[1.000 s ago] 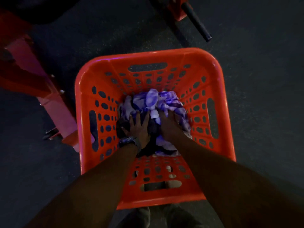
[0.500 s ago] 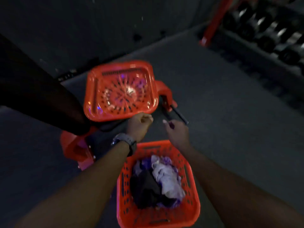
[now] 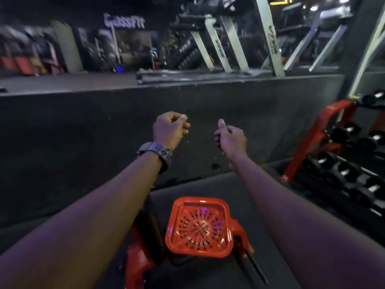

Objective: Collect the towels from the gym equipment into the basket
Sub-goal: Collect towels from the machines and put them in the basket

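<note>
A person's left hand (image 3: 169, 130), a watch (image 3: 155, 152) on its wrist, and right hand (image 3: 230, 137) hang loosely curled, holding nothing, above an orange basket (image 3: 199, 227) with no towels in sight; dumbbell rack (image 3: 341, 155) at right.

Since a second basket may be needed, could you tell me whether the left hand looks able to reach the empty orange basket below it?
Probably yes. The left hand is loosely curled around nothing, and nothing lies between it and the empty orange basket, which sits open below and just ahead.
</note>
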{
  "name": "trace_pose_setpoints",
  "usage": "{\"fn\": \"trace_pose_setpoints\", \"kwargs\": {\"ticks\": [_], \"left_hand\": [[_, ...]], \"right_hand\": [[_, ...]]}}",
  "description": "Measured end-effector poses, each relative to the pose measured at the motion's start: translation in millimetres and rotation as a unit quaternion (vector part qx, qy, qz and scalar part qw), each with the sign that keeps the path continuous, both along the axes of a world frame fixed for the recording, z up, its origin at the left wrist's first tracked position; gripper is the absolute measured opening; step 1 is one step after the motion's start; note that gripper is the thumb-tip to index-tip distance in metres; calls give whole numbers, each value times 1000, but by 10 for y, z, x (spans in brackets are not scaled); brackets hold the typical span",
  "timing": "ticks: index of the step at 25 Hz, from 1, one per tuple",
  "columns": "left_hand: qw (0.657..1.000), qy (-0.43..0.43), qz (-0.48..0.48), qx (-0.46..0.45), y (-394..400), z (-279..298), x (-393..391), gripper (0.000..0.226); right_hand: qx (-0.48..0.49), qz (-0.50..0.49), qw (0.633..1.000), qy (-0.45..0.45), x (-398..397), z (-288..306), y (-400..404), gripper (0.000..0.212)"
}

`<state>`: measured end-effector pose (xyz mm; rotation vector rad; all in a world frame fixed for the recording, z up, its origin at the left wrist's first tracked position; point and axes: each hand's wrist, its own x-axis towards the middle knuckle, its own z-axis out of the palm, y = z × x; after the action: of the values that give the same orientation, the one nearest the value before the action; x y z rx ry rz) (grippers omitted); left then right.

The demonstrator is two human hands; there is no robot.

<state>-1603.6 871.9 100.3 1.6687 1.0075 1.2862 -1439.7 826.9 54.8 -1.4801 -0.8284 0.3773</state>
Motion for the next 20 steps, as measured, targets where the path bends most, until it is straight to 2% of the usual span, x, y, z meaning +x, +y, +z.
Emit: {"fn": "trace_pose_setpoints", "kwargs": {"ticks": [5, 9, 13, 15, 20], "left_hand": [[987, 20, 146, 70, -132, 588, -1064, 20], [953, 25, 287, 93, -615, 837, -1931, 23], [904, 21, 415, 98, -1460, 905, -2784, 25], [872, 13, 480, 94, -2133, 915, -3254, 27], [764, -20, 638, 93, -4135, 891, -4185, 25]], "right_hand": [[50, 115, 992, 18, -801, 521, 219, 48], [68, 253, 965, 25, -1702, 752, 218, 49], [78, 399, 913, 35, -2734, 874, -162, 47], [76, 471, 878, 39, -3293, 911, -539, 47], [92, 632, 769, 27, -4545, 1094, -1889, 47]]}}
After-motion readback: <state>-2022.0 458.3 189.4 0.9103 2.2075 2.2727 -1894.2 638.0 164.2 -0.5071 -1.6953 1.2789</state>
